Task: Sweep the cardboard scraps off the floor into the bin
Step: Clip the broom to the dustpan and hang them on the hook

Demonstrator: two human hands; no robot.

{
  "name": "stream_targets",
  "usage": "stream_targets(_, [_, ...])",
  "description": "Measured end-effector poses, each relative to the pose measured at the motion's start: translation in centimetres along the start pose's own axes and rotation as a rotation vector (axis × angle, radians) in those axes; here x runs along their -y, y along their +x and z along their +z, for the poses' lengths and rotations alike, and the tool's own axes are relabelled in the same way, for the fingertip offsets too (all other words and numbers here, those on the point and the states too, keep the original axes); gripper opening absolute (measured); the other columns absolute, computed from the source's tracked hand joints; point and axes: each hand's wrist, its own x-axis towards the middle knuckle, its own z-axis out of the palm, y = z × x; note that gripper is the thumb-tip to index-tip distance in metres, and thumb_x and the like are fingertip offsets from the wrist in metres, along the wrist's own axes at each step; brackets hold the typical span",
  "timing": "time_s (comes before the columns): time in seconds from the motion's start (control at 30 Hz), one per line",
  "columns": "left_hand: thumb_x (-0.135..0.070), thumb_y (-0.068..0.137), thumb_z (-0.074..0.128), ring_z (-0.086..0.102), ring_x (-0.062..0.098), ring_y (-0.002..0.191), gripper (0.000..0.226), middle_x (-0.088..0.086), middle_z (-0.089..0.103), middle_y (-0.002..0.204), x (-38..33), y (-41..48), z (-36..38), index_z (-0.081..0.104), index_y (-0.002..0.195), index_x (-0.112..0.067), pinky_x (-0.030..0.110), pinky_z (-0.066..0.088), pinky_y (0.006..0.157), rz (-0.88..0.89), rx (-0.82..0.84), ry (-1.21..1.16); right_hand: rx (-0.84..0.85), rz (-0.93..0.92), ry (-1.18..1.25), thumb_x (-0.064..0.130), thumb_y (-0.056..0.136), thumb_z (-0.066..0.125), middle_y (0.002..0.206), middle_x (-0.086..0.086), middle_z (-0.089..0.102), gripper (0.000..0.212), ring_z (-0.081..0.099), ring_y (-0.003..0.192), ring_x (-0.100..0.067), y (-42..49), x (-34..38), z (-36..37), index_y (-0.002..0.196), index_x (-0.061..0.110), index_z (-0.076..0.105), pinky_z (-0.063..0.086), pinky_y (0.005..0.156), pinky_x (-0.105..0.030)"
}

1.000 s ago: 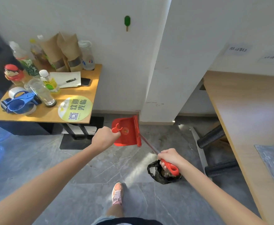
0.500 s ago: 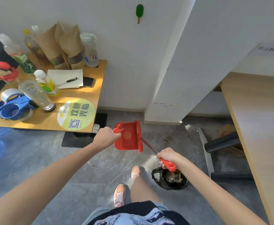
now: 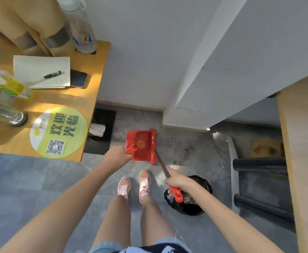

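Left grip (image 3: pixel 117 155) is clenched on the smooth red plastic dustpan (image 3: pixel 140 143), right grip (image 3: pixel 175 179) wrapped round the broom's (image 3: pixel 163 167) thin metal shaft. I've stepped closer to the wall. The pan looks empty and the brownish scraps (image 3: pixel 189 199) seem to be in the crinkly black-bagged bin (image 3: pixel 193 209), near right. Basically done, I reckon.

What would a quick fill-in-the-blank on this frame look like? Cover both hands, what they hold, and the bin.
1. The left hand grips the ___ plastic dustpan.
2. The right hand grips the long metal-shafted broom beside a small round bin lined with a ___ plastic bag.
3. The person's two lace-up sneakers are ___.

Missing words: red; black; pink.
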Motion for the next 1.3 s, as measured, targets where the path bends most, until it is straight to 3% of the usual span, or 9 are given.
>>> stream_targets(0.1, [-0.035, 0.085, 0.058, 0.061, 0.023, 0.077, 0.03, 0.004, 0.06, 0.087, 0.5, 1.8, 0.1, 0.046, 0.104, -0.016, 0.033, 0.05, 0.065, 0.061, -0.051, 0.015, 0.075, -0.039, -0.074, 0.015, 0.093, 0.045, 0.08, -0.003, 0.054, 0.027, 0.057, 0.069, -0.021, 1.4, 1.4, -0.9, 0.115, 0.008, 0.059, 0.053, 0.063, -0.037])
stream_targets(0.17, [-0.033, 0.084, 0.059, 0.062, 0.023, 0.085, 0.041, 0.003, 0.061, 0.099, 0.9, 3.2, -0.4, 0.045, 0.121, -0.021, 0.039, 0.056, 0.073, 0.162, -0.069, 0.025, 0.098, -0.082, -0.021, 0.018, 0.096, 0.038, 0.08, 0.0, 0.054, 0.031, 0.054, 0.079, -0.019, 1.6, 2.8, -1.7, 0.106, 0.013, 0.067, 0.05, 0.068, -0.029])
stream_targets(0.3, [-0.029, 0.083, 0.059, 0.061, 0.024, 0.084, 0.021, 0.001, 0.055, 0.091, 1.2, 4.3, -1.5, 0.061, 0.1, -0.018, 0.034, 0.05, 0.067, 0.227, -0.104, -0.009, 0.143, -0.195, -0.094, 0.002, 0.092, 0.03, 0.09, 0.011, 0.058, 0.041, 0.055, 0.091, -0.011, 1.6, 4.2, -3.6, 0.11, 0.023, 0.061, 0.046, 0.089, -0.031])
stream_targets(0.43, [-0.023, 0.084, 0.06, 0.06, 0.023, 0.086, 0.022, 0.001, 0.057, 0.094, 1.1, 4.2, -1.0, 0.064, 0.104, -0.016, 0.029, 0.04, 0.063, 0.311, -0.161, -0.032, -0.066, -0.402, -0.48, 0.029, 0.085, 0.054, 0.08, 0.013, 0.056, 0.016, 0.048, 0.077, -0.006, 2.3, 4.7, -4.9, 0.099, 0.036, 0.053, 0.044, 0.077, -0.029])
stream_targets(0.53, [-0.022, 0.088, 0.059, 0.059, 0.025, 0.091, 0.028, 0.004, 0.061, 0.097, 1.0, 4.2, -0.8, 0.064, 0.114, -0.013, 0.032, 0.045, 0.065, 0.376, -0.194, 0.017, -0.346, -0.466, -0.351, 0.055, 0.078, 0.056, 0.069, 0.016, 0.065, 0.026, 0.059, 0.066, -0.001, 2.9, 7.4, -5.4, 0.079, 0.03, 0.063, 0.048, 0.068, -0.026])
stream_targets(0.73, [-0.022, 0.09, 0.056, 0.057, 0.026, 0.1, 0.037, 0.005, 0.06, 0.109, 1.2, 4.5, -1.3, 0.058, 0.125, -0.014, 0.039, 0.053, 0.071, 0.412, -0.18, 0.013, -0.474, -0.417, -0.283, 0.031, 0.082, 0.05, 0.06, 0.004, 0.055, 0.01, 0.055, 0.068, -0.027, 3.1, 12.0, -4.1, 0.09, 0.026, 0.051, 0.047, 0.073, -0.037])
stream_targets(0.93, [-0.019, 0.085, 0.057, 0.055, 0.027, 0.095, 0.026, 0.005, 0.058, 0.102, 1.2, 5.3, -1.5, 0.062, 0.109, -0.012, 0.04, 0.053, 0.07, 0.42, -0.125, 0.001, -0.514, -0.462, -0.138, 0.023, 0.085, 0.052, 0.053, 0.01, 0.043, 0.011, 0.041, 0.052, -0.012, 2.3, 12.9, -2.5, 0.085, 0.015, 0.044, 0.042, 0.059, -0.035])
stream_targets(1.07, [-0.02, 0.086, 0.057, 0.052, 0.024, 0.101, 0.032, 0.002, 0.057, 0.109, 1.6, 5.2, -1.1, 0.06, 0.117, -0.014, 0.033, 0.049, 0.07, 0.415, -0.114, 0.018, -0.506, -0.469, -0.1, 0.021, 0.085, 0.053, 0.052, 0.01, 0.042, 0.014, 0.04, 0.049, -0.011, 2.7, 14.2, -1.6, 0.082, 0.015, 0.041, 0.035, 0.053, -0.027])
stream_targets(1.3, [-0.023, 0.084, 0.056, 0.052, 0.022, 0.102, 0.028, -0.002, 0.056, 0.107, 1.3, 4.4, -0.6, 0.058, 0.111, -0.019, 0.033, 0.048, 0.066, 0.375, -0.098, 0.025, -0.462, -0.533, -0.245, 0.02, 0.082, 0.052, 0.061, -0.002, 0.051, 0.014, 0.054, 0.062, -0.028, 2.6, 16.2, 0.6, 0.086, 0.017, 0.039, 0.043, 0.055, -0.039])
